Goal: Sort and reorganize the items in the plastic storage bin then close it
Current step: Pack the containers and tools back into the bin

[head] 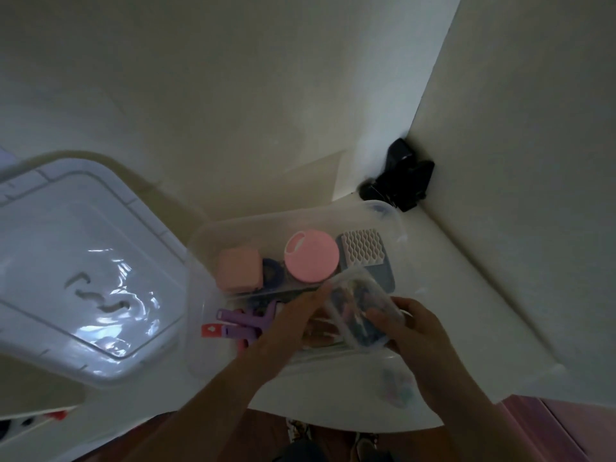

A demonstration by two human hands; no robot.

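Note:
The clear plastic storage bin (200, 261) stands open on a white table. Inside lie a pink square box (238, 270), a round pink lid (311, 255), a white wavy-patterned grid on a grey-blue tray (361, 251), a dark blue ring (271, 270) and purple and red tools (233, 323). Over the bin's near right part I hold a small clear case (360, 315) with dark and coloured bits inside. My right hand (416, 331) grips its right end. My left hand (293, 318) holds its left edge with fingers stretched along it. The bin's white lid (76, 261) lies to the left.
A black device (400, 175) sits in the corner where the walls meet behind the bin. A small clear bag of coloured bits (396, 385) lies on the table near its front edge. Dark floor shows below the table edge.

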